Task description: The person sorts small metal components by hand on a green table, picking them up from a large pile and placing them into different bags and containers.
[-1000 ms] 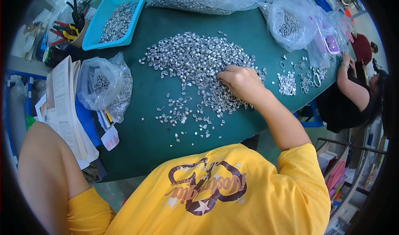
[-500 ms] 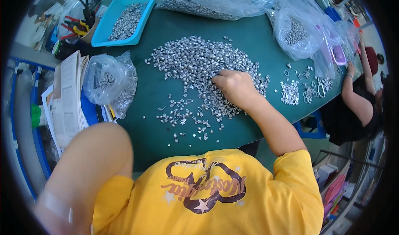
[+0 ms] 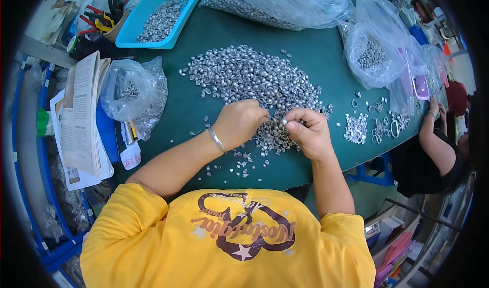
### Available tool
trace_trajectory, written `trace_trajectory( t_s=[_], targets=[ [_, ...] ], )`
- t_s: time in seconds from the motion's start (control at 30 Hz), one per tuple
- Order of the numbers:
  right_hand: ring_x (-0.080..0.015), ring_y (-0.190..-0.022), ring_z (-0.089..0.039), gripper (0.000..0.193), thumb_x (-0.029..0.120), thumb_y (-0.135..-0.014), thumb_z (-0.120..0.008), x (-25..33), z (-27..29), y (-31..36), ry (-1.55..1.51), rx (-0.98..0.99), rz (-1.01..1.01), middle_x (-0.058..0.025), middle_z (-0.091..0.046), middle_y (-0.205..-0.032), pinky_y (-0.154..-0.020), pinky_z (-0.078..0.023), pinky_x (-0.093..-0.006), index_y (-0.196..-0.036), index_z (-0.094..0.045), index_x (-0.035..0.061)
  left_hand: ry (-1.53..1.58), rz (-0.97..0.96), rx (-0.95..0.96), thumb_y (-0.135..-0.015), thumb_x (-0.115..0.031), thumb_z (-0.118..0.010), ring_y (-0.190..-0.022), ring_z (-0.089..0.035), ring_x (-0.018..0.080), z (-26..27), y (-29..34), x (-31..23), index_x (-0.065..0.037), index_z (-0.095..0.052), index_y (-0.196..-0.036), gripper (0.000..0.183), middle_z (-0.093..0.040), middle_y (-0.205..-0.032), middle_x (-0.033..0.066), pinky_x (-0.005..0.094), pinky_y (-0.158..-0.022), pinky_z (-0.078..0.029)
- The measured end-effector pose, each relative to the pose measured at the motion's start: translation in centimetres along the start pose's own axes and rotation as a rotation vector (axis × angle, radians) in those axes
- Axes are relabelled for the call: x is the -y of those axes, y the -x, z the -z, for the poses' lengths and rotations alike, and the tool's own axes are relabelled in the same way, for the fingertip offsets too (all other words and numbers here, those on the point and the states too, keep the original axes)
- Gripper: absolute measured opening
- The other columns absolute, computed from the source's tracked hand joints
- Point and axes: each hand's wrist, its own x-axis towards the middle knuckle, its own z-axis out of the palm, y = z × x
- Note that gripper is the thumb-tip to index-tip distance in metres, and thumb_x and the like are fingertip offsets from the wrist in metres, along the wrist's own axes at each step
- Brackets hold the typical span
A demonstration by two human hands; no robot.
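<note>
A large heap of small silver-grey metal pieces [image 3: 244, 74], rounded and teardrop-like, lies on the green tabletop. Over its near edge is my left hand [image 3: 239, 122], a metal bangle [image 3: 217, 140] on the wrist. Its fingers are closed, and what they hold, if anything, is hidden. Just to the right, my right hand [image 3: 311, 134] pinches one small metal piece [image 3: 284, 121] between thumb and forefinger. The two hands' fingertips are close but apart. Below them, more loose pieces [image 3: 244, 161] are scattered toward the near edge.
A blue tray [image 3: 175, 36] of metal pieces stands far left, beside pliers [image 3: 97, 20] in a holder. Plastic bags of pieces [image 3: 372, 59] line the far side; another bag [image 3: 130, 92] sits left near papers [image 3: 84, 115]. Sorted small piles [image 3: 355, 129] lie right. A co-worker [image 3: 433, 140] sits at right.
My left arm has swung in from the lower left, bringing that hand to the heap. My right hand has moved back toward me and right, out of the heap, now pinching a metal piece.
</note>
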Motion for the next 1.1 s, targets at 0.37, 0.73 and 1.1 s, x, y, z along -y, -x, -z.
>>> trace_trajectory(
  t_s=[0.37,0.73,1.1],
  targets=[
    [-0.0083,-0.045,-0.033,0.008,0.003,-0.083,-0.05,0.4,0.5,-0.1,-0.803,0.119,0.016,-0.0024,-0.043,-0.06,-0.039,-0.027,-0.0191,-0.089,-0.054,0.0011,0.093,0.089,0.051,-0.074,-0.015,-0.062,-0.064,-0.057,0.0233,-0.7,-0.9,-0.1,-0.006,-0.062,-0.076,0.009,-0.059,-0.072,0.0093,0.0315,-0.057,-0.046],
    [-0.0246,-0.055,-0.056,0.014,0.008,-0.072,-0.061,-0.3,-2.2,-4.7,1.513,-0.263,0.545,-0.0068,-0.054,-0.064,-0.048,-0.045,-0.0345,-0.085,-0.064,0.0091,1.829,0.824,0.122,-0.089,-0.019,-0.049,-0.05,-0.031,0.0043,1.7,2.1,-0.5,-0.01,-0.049,-0.089,0.01,-0.034,-0.061,-0.0047,0.0163,-0.042,-0.026],
    [-0.0071,-0.063,-0.051,0.009,0.006,-0.079,-0.06,0.0,-2.6,-1.8,0.456,-0.141,0.097,-0.0022,-0.059,-0.074,-0.057,-0.042,-0.0205,-0.087,-0.062,0.0013,1.863,0.829,0.047,-0.087,-0.015,-0.052,-0.066,-0.048,0.008,2.0,2.5,-1.0,-0.004,-0.051,-0.088,0.011,-0.052,-0.08,0.0033,0.0176,-0.05,-0.039]
  ],
)
